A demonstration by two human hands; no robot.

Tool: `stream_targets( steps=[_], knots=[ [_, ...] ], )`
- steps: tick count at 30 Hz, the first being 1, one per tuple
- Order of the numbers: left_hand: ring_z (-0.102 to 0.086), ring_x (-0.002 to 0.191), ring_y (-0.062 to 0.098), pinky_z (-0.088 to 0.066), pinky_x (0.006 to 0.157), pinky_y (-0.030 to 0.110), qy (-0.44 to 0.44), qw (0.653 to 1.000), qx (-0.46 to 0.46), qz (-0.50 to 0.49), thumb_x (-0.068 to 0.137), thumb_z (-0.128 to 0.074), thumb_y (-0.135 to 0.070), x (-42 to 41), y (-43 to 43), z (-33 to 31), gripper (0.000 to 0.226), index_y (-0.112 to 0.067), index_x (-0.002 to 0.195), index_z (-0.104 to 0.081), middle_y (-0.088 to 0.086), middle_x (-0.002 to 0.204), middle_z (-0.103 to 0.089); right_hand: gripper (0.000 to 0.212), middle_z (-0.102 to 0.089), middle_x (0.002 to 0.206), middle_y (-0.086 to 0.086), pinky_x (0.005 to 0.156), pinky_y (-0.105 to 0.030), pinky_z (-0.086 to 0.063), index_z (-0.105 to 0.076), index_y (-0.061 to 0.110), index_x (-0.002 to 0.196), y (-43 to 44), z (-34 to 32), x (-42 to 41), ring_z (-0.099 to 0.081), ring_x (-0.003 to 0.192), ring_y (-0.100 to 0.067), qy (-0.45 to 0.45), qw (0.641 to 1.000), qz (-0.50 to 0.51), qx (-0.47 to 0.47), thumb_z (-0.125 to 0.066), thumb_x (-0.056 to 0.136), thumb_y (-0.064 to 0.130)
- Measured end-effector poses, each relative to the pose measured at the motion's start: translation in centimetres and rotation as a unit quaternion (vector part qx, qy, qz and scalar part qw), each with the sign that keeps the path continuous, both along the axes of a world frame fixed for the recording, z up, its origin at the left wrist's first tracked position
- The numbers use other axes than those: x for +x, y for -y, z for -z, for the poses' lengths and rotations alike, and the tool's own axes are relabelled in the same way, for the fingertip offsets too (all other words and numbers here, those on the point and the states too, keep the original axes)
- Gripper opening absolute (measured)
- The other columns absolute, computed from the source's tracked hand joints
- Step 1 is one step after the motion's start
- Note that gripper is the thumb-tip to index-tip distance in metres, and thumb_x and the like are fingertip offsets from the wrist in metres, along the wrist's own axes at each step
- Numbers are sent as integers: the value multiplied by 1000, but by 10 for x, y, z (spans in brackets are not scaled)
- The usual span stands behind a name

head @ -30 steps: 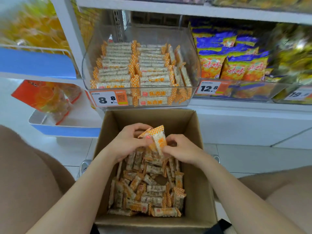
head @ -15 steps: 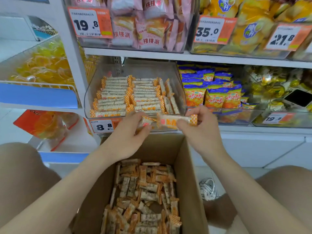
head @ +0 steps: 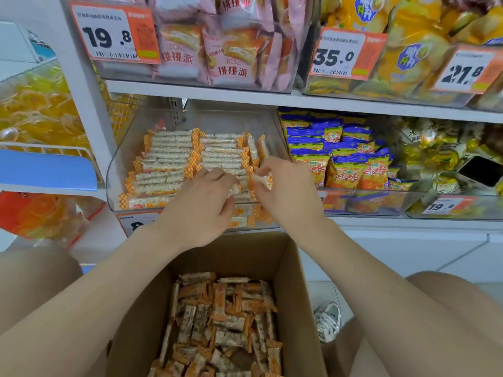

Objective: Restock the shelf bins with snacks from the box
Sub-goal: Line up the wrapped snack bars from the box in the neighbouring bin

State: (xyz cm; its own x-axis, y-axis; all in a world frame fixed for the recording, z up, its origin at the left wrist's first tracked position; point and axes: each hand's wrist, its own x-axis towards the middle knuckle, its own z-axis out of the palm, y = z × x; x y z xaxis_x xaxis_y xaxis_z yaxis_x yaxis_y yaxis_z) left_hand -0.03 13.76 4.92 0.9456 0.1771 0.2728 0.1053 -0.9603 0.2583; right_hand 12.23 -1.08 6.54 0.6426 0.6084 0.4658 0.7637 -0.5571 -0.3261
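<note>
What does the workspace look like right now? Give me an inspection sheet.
Surface: white shelf carrying clear bin, nearly full of neat bar rows.
Job's things: cardboard box below, many loose bars inside.
Clutter: phone lying in a right-hand bin; sneaker on floor.
Hands: right hand pinches a snack bar over the bin; left hand curled at front row, grip unclear.
Cables: nothing seen.
Surroundings: blue-orange packets next door; price tags.

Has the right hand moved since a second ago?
Yes. The right hand rose out of the box and forward to the bin's front right corner, pinching a snack bar.
</note>
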Motion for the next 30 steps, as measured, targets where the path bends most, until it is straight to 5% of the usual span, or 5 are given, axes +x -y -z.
stream_targets(
  steps=[7,15,21,27,30],
  knots=[
    [-63,91,28,-54,76,47,-27,999,-26,5,106,-49,-33,4,-6,1,30,-13,126,-59,2,97,-61,18,-68,77,-8,53,-33,-34,-64,15,101,-10,3,-9,-69,69,-38,140,978,63,-145,-73,87,10],
    [-64,70,16,-34,56,35,-51,995,-88,-7,108,-48,-33,5,-3,-8,29,-28,80,-41,-3,82,-51,8,-49,75,0,52,-28,-34,-65,13,98,-7,3,6,-57,76,-28,2,984,-42,-175,-59,97,19],
    [-61,74,15,-47,65,38,-64,995,-80,-6,108,-48,-34,6,-6,-7,27,-13,120,-60,4,101,-57,7,-65,100,-14,74,-39,-49,-69,13,102,-7,-4,17,-65,102,-36,72,965,-30,-249,-69,95,10],
    [-49,93,21,-41,90,43,-39,996,-75,-17,105,-54,-34,6,-11,-8,28,-15,85,-55,0,84,-50,18,-54,114,-14,96,-44,-45,-70,9,104,-2,-6,13,-49,115,-36,63,940,-63,-330,-62,88,10],
    [-45,63,12,-38,66,34,8,973,-229,-37,102,-65,-33,9,-12,-18,40,-13,71,-47,-2,66,-45,17,-63,104,-8,96,-40,-49,-69,8,102,0,-11,10,-61,105,-30,23,975,-49,-214,-58,89,9]
  ],
)
